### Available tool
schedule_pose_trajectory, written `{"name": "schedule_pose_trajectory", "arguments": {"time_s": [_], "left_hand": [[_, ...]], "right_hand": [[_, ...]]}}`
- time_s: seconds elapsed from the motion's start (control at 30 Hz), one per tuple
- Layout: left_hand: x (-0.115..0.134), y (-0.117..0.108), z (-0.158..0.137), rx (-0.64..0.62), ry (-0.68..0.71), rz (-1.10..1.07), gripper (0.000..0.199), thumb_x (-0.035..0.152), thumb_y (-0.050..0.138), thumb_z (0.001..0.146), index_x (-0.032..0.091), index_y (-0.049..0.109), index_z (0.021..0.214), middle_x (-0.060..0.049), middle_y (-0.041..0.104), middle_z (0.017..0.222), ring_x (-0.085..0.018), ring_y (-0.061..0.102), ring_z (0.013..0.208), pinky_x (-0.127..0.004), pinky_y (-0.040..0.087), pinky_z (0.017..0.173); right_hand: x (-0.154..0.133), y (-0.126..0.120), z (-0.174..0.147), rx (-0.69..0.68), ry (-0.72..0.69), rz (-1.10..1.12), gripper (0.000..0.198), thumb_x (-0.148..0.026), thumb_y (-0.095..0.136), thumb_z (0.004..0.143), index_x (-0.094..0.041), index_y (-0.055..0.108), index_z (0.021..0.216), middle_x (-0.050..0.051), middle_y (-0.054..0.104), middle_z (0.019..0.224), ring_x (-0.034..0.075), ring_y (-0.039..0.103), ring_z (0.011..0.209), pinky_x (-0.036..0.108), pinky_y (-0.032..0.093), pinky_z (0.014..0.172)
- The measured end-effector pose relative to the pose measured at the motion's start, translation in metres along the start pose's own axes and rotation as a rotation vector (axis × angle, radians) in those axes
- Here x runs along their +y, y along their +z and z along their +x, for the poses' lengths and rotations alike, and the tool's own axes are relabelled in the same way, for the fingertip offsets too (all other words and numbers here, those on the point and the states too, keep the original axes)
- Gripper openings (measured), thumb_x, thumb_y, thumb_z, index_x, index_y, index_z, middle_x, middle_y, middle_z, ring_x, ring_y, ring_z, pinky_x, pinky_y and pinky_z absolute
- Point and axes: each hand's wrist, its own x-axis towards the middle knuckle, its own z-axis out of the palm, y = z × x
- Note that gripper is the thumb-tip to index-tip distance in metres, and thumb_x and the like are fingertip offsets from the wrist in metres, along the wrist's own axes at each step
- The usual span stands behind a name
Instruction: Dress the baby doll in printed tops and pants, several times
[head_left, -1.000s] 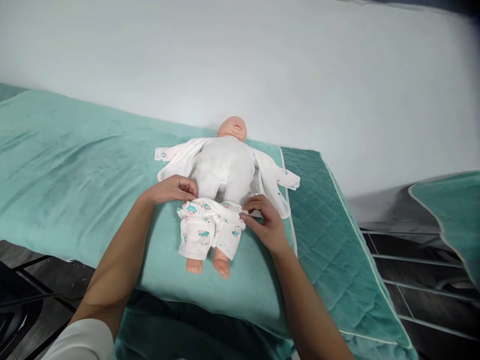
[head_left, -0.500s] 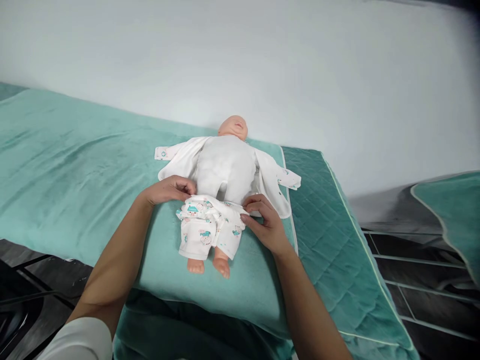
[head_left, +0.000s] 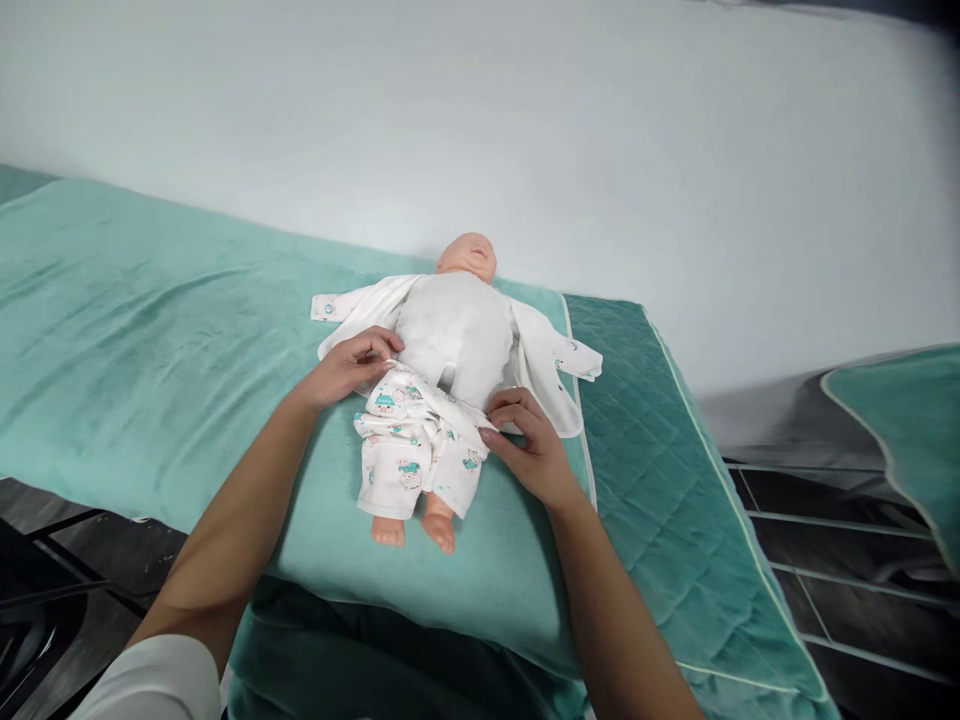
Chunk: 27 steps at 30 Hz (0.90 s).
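Observation:
A baby doll with a white cloth body lies on its back, its head toward the wall and bare feet toward me. White printed pants cover its legs up to the thighs. My left hand pinches the waistband at the left, beside the doll's hip. At the right side, my right hand grips the waistband lower down, so the band slants. An open white jacket is spread out under the doll, with its arms in the sleeves.
A smooth green cover lies under the doll, over a darker quilted green pad on the right. The white wall rises directly behind. Metal rails and another green-covered surface stand at the right.
My left hand has moved up toward the doll's waist, drawing the left side of the pants higher. My right hand has stayed nearly in place.

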Motion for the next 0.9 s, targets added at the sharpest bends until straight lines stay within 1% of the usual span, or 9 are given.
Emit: {"name": "schedule_pose_trajectory", "arguments": {"time_s": [0.13, 0.27, 0.37, 0.43, 0.5, 0.6, 0.73, 0.83, 0.9], "left_hand": [[-0.002, 0.002, 0.003, 0.015, 0.006, -0.021, 0.030, 0.045, 0.072, 0.088, 0.017, 0.061, 0.084, -0.011, 0.065, 0.117, -0.020, 0.060, 0.109, -0.031, 0.046, 0.093], [-0.006, 0.005, 0.011, 0.081, -0.046, -0.081, 0.032, 0.047, 0.072, 0.088, 0.019, 0.057, 0.087, -0.006, 0.067, 0.101, -0.016, 0.060, 0.092, -0.028, 0.046, 0.083], [-0.012, 0.007, 0.017, 0.178, -0.079, -0.069, 0.033, 0.048, 0.071, 0.088, 0.020, 0.055, 0.088, 0.003, 0.055, 0.076, -0.011, 0.050, 0.071, -0.023, 0.039, 0.067], [-0.015, 0.009, 0.019, 0.214, -0.092, -0.082, 0.033, 0.049, 0.070, 0.089, 0.022, 0.052, 0.089, 0.005, 0.046, 0.069, -0.010, 0.042, 0.063, -0.023, 0.033, 0.059], [-0.018, 0.011, 0.020, 0.214, -0.109, -0.096, 0.033, 0.050, 0.068, 0.090, 0.022, 0.050, 0.091, 0.006, 0.044, 0.069, -0.010, 0.038, 0.061, -0.023, 0.030, 0.057], [-0.021, 0.014, 0.021, 0.236, -0.124, -0.081, 0.034, 0.051, 0.066, 0.091, 0.022, 0.049, 0.092, 0.006, 0.042, 0.069, -0.011, 0.036, 0.061, -0.024, 0.028, 0.056], [-0.021, 0.015, 0.022, 0.270, -0.111, -0.008, 0.032, 0.051, 0.064, 0.092, 0.022, 0.050, 0.091, 0.005, 0.040, 0.070, -0.011, 0.036, 0.062, -0.025, 0.028, 0.057], [-0.018, 0.015, 0.020, 0.225, -0.136, 0.042, 0.031, 0.051, 0.063, 0.092, 0.022, 0.053, 0.092, 0.005, 0.044, 0.072, -0.011, 0.040, 0.064, -0.024, 0.030, 0.058], [-0.014, 0.014, 0.018, 0.171, -0.171, 0.024, 0.028, 0.048, 0.064, 0.091, 0.021, 0.057, 0.096, 0.003, 0.052, 0.077, -0.011, 0.046, 0.067, -0.024, 0.034, 0.061]], "right_hand": [[0.004, 0.006, 0.006, 0.173, -0.005, -0.120, 0.014, -0.031, 0.064, 0.096, -0.024, 0.059, 0.085, 0.009, 0.061, 0.108, 0.023, 0.060, 0.102, 0.043, 0.051, 0.089], [0.010, 0.009, 0.023, 0.397, 0.072, -0.181, 0.015, -0.034, 0.064, 0.096, -0.024, 0.058, 0.085, 0.008, 0.061, 0.107, 0.022, 0.060, 0.099, 0.035, 0.053, 0.073], [0.017, 0.003, 0.043, 0.443, 0.135, -0.166, 0.019, -0.033, 0.064, 0.094, -0.023, 0.056, 0.080, 0.006, 0.064, 0.101, 0.020, 0.060, 0.093, 0.032, 0.050, 0.070], [0.026, -0.002, 0.057, 0.474, 0.202, -0.129, 0.019, -0.032, 0.064, 0.092, -0.023, 0.055, 0.078, 0.003, 0.064, 0.091, 0.018, 0.058, 0.083, 0.032, 0.047, 0.071], [0.037, -0.005, 0.068, 0.510, 0.291, -0.089, 0.019, -0.036, 0.064, 0.091, -0.023, 0.056, 0.079, 0.000, 0.061, 0.080, 0.016, 0.054, 0.072, 0.032, 0.045, 0.068], [0.052, 0.002, 0.075, 0.503, 0.389, -0.040, 0.026, -0.046, 0.064, 0.090, -0.023, 0.055, 0.081, -0.003, 0.053, 0.069, 0.015, 0.048, 0.066, 0.030, 0.040, 0.064], [0.057, 0.012, 0.069, 0.435, 0.399, 0.069, 0.032, -0.055, 0.061, 0.089, -0.024, 0.054, 0.083, -0.004, 0.049, 0.068, 0.014, 0.044, 0.064, 0.029, 0.037, 0.060], [0.054, 0.010, 0.063, 0.403, 0.436, 0.158, 0.032, -0.055, 0.064, 0.086, -0.025, 0.054, 0.087, -0.005, 0.049, 0.067, 0.014, 0.042, 0.061, 0.028, 0.034, 0.056], [0.052, 0.005, 0.060, 0.363, 0.468, 0.194, 0.031, -0.053, 0.067, 0.083, -0.025, 0.054, 0.088, -0.005, 0.051, 0.067, 0.014, 0.043, 0.060, 0.028, 0.033, 0.055]]}}
